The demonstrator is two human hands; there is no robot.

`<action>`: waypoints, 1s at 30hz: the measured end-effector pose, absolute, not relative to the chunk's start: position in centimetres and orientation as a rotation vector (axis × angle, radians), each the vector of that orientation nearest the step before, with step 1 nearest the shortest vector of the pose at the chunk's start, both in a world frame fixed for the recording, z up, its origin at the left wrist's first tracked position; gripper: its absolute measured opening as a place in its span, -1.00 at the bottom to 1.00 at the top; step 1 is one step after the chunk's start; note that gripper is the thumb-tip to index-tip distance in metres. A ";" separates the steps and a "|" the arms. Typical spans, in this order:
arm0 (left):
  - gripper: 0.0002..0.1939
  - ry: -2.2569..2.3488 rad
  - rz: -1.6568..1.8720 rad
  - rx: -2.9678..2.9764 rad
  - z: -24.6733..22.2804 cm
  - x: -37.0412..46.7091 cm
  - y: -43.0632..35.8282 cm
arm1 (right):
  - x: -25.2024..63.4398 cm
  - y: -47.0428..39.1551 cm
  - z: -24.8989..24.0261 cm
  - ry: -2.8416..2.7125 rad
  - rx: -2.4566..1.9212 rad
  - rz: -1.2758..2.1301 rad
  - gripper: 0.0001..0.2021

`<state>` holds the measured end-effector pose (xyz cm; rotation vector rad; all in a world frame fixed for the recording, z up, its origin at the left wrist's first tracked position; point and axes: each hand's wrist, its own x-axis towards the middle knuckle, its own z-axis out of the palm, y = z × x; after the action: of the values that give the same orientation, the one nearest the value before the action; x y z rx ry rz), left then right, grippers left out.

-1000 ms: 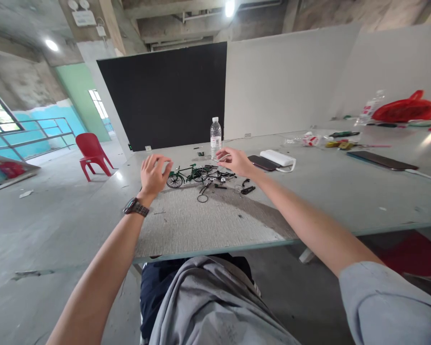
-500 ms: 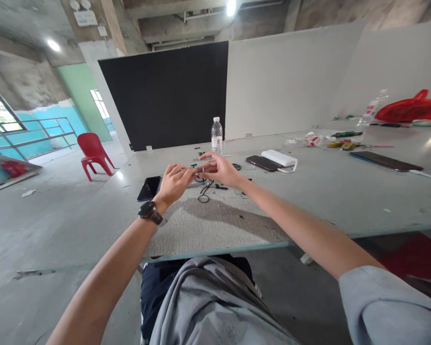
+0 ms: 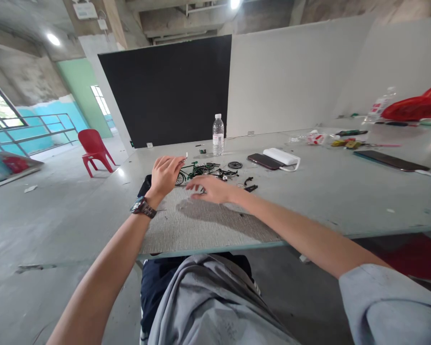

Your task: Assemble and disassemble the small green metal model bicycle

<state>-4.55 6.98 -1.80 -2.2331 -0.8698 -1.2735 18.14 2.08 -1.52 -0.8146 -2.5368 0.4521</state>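
My left hand (image 3: 165, 173) is raised over the table, thumb and fingers pinched together on a small pale piece (image 3: 186, 155) whose tip sticks up; its kind is too small to make out. Beside those fingers stands a green and black model bicycle (image 3: 194, 168), partly hidden behind the hand. My right hand (image 3: 212, 189) hovers low in front of it, fingers bent and apart. A small dark part shows by its fingertips, but I cannot tell whether they touch it. More dark bicycle parts (image 3: 250, 187) and a loose spoked wheel (image 3: 234, 165) lie to the right.
A water bottle (image 3: 218, 136) stands behind the parts. To the right lie a phone (image 3: 265, 161), a white power bank (image 3: 280, 156) with a cable, and a dark tablet-like device (image 3: 390, 160). Another phone (image 3: 143, 186) is half hidden by my left hand. A textured mat (image 3: 201, 235) covers the near table.
My hands, earlier together over the parts, have come apart. The left has moved slightly left with the small piece; the right has dropped lower, and the model bicycle now shows between them.
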 end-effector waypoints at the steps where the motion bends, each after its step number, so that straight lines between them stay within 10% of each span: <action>1: -0.72 -0.880 -1.283 -2.227 -1.8 -4.7 7.1 | 17.1 1.6 -2.2 -2.584 -0.732 0.428 -0.56; 30: -0.70 -0.886 -1.185 -2.237 -2.3 -3.7 6.8 | 12.6 0.6 -4.8 -2.887 -0.480 0.082 -0.51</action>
<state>-3.73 6.84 -2.28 -2.2371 -0.8861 -1.1854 12.58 0.57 -4.83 -0.4803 -2.8868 0.0819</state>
